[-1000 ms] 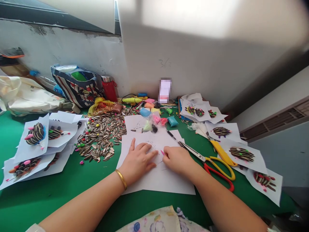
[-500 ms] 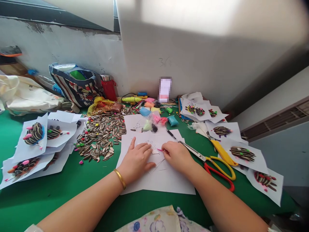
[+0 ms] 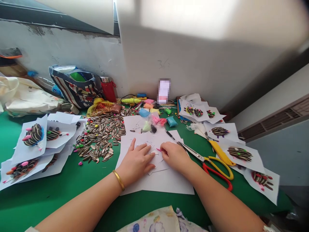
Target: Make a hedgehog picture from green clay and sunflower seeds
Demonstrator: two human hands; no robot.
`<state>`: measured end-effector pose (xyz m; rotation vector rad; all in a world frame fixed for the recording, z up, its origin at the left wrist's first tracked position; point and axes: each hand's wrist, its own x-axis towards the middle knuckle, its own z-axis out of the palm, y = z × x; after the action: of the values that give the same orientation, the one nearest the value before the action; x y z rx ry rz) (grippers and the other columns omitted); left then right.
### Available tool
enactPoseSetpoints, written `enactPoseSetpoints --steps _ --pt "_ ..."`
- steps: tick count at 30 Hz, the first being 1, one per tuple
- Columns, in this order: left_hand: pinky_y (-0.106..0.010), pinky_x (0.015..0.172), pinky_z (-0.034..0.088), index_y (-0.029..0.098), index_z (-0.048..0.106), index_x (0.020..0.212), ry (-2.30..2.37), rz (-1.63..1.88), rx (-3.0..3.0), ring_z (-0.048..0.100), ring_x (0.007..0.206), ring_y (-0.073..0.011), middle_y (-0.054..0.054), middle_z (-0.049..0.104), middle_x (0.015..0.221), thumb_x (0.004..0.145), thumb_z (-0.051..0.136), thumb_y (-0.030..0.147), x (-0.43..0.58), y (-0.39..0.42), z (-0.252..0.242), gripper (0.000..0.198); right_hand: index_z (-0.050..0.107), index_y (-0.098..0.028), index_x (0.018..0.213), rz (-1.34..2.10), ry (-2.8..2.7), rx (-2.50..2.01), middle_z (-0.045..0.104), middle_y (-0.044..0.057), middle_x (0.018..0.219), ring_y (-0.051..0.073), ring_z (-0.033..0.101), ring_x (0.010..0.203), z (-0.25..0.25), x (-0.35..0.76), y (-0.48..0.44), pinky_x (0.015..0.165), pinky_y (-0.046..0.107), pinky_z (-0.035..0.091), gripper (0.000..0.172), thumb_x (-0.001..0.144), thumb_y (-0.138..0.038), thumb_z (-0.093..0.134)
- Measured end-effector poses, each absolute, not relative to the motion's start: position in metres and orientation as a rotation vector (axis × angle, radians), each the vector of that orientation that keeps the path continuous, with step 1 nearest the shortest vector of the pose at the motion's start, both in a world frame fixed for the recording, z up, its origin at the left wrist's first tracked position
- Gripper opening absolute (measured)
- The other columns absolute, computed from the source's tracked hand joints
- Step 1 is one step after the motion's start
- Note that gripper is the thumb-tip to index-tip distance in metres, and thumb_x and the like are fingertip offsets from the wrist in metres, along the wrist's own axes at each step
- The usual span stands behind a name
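Observation:
My left hand (image 3: 138, 158), with a gold bangle (image 3: 118, 180) at the wrist, lies flat with its fingers spread on white paper (image 3: 169, 183). Under and between the hands is a faint line drawing (image 3: 150, 145), partly covered by my fingers. My right hand (image 3: 175, 156) pinches a small pointed pink piece (image 3: 158, 149) beside that drawing; its material is unclear. Just beyond the right hand lie a black pen (image 3: 170, 134) and scissors (image 3: 195, 152) with red and yellow handles.
Striped sunflower seeds (image 3: 103, 132) are heaped on the green table (image 3: 72, 199), left of the paper. Bagged coloured clay (image 3: 154, 119) lies behind it. Finished seed pictures (image 3: 33, 135) are stacked at left, with more seed pictures (image 3: 240, 153) at right. A red flask (image 3: 108, 90) stands at the back.
The view has shifted slightly. My left fingers have moved a little toward my right hand, and a sheet's edge now shows between the hands. The pink piece stays pinched.

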<state>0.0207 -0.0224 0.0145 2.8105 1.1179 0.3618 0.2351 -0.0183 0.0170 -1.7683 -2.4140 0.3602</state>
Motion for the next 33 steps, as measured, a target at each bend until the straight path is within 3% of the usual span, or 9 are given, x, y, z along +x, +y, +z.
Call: enactPoseSetpoints --steps 4,12,33 --pt "-0.066 0.117 0.005 0.026 0.057 0.129 1.137 0.372 2.788 0.053 0.124 -0.0298 -0.009 0.063 0.127 0.087 0.065 0.044 0.021 -0.0226 0.0153 0.046 0.064 -0.021 0.093 0.384 -2.401 -1.765 0.066 0.001 0.09 0.014 0.056 0.079 0.0174 0.2354 -0.0181 0.067 0.026 0.031 0.016 0.092 -0.019 0.049" --pt "-0.066 0.117 0.002 0.029 0.056 0.129 1.14 0.336 2.828 0.051 0.124 -0.0291 -0.008 0.061 0.127 0.086 0.065 0.047 0.0215 -0.0231 0.017 0.047 0.065 -0.021 0.093 0.377 -2.396 -1.766 0.067 0.002 0.09 0.015 0.058 0.079 0.0146 0.2359 -0.0177 0.068 0.027 0.032 0.015 0.093 -0.02 0.049" --pt "-0.068 0.114 0.009 0.036 0.056 0.13 1.137 0.285 2.877 0.047 0.125 -0.031 -0.008 0.056 0.131 0.089 0.059 0.053 0.0249 -0.0252 0.0152 0.045 0.064 -0.021 0.097 0.394 -2.401 -1.823 0.068 0.003 0.094 0.015 0.059 0.082 0.0186 0.2341 -0.0176 0.068 0.027 0.032 0.016 0.092 -0.018 0.049"
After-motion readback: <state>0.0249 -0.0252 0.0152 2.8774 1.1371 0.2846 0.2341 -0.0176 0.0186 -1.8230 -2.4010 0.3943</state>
